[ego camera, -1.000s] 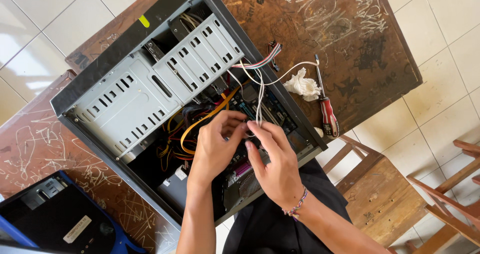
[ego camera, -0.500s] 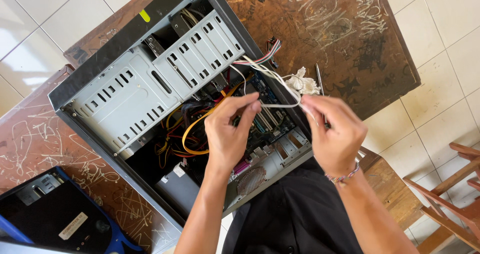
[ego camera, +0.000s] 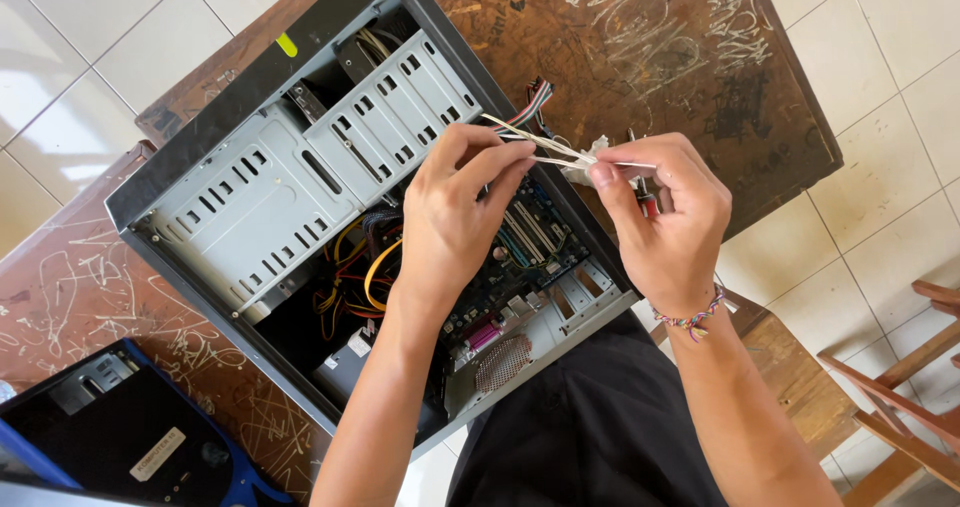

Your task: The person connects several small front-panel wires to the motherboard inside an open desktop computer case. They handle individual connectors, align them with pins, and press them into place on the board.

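An open computer case (ego camera: 250,182) lies on its side on a scratched wooden table (ego camera: 640,57). Inside it show grey drive bays, a green motherboard (ego camera: 535,242) and yellow and orange cables (ego camera: 375,272). My left hand (ego camera: 455,212) and my right hand (ego camera: 665,217) are raised above the case's right end. Both pinch a thin bundle of white wires (ego camera: 545,147) stretched between their fingertips. A beaded bracelet circles my right wrist. A white connector (ego camera: 582,167) shows between the hands.
A black and blue device (ego camera: 120,437) lies at the lower left on the table. A red-handled screwdriver (ego camera: 648,203) peeks out behind my right hand. A wooden chair (ego camera: 900,387) stands at the right over white floor tiles.
Both hands have come up out of the case, drawing the white wires with them. The right hand moved to the right and the wires are now stretched between the two hands.
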